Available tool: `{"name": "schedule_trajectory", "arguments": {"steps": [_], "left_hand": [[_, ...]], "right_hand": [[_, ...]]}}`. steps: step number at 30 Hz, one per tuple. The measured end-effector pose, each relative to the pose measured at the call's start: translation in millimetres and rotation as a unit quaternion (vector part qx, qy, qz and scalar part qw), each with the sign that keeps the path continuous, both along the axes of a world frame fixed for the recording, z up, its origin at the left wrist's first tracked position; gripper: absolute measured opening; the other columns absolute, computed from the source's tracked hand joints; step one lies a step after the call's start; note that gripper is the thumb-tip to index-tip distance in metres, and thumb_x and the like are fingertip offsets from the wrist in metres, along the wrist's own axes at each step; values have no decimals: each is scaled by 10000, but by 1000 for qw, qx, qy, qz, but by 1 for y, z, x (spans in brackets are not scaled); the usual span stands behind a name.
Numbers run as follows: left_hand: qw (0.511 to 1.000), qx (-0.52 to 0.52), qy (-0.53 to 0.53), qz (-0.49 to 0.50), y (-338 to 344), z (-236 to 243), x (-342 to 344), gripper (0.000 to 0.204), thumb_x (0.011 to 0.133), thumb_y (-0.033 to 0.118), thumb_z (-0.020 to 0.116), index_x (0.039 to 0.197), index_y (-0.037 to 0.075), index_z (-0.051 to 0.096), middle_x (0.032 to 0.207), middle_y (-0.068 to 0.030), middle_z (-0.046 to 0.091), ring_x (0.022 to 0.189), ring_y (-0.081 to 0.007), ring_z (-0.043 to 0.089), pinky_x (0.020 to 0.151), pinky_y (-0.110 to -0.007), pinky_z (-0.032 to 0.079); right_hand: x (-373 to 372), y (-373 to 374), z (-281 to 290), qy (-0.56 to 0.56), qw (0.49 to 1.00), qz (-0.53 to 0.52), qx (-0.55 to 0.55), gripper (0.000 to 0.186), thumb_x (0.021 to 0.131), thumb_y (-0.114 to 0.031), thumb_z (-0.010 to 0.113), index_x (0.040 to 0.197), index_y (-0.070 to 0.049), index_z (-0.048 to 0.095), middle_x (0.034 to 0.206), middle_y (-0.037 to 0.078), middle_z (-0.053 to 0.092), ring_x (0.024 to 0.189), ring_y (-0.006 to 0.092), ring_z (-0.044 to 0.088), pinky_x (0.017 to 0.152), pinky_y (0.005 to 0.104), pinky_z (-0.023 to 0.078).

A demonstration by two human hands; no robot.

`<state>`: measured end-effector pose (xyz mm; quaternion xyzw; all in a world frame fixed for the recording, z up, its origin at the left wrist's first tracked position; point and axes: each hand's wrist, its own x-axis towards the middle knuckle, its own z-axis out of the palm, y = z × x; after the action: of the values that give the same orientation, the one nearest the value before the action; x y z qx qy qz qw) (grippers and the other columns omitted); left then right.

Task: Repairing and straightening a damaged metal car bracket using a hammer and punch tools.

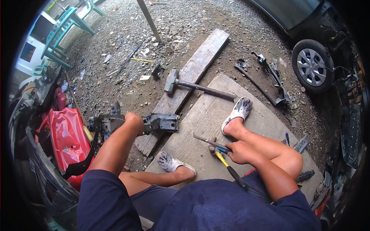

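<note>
inspected outdoors: gravel ground, with a pale slab underfoot. found the left hand with fingers curled firmly round a dark metal part, taken near mid-length, out in front and to the left; right end of same seen above the near end of a wooden plank. cannot tell whether touching the wood.

found the right hand closed round a thin hooked bar, held near the right knee, tip pointing left. noted just below, crossing under the bar, a yellow-and-black hammer; cannot tell whether also gripped.

advised for sound handling: keep the left grip near the balance point, clear of rough edges; rest the long piece on firm support rather than on wrist strength alone. keep the bar's tip directed away from the bare shins. separate bar and hammer before working with either, judged likely to knock together otherwise.

further out: sledgehammer lying with head on the plank and handle running toward the right shoe; mind when shifting feet. beyond, red panel at left, car wheel at far right.
</note>
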<state>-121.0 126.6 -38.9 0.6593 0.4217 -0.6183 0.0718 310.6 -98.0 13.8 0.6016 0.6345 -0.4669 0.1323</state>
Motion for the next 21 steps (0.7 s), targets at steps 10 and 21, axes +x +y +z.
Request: {"name": "schedule_trajectory", "arguments": {"steps": [10,21], "left_hand": [[963,-65,-88,245,-67,30,-37,651,992,605,615,1309,49,731,1262,-192,750,1130,-353,732,1010,-471,547],[773,0,-221,594,-79,21,-13,498,1030,495,646,1080,10,750,927,-125,754,742,-244,728,689,-410,581]], "right_hand": [[-6,-7,10,-7,999,32,-24,297,929,-139,584,1158,-41,746,1125,234,756,1095,425,717,947,528,552],[10,-11,6,12,998,56,0,334,940,-169,581,1218,-46,720,1040,249,748,1014,452,715,897,555,550]]}}
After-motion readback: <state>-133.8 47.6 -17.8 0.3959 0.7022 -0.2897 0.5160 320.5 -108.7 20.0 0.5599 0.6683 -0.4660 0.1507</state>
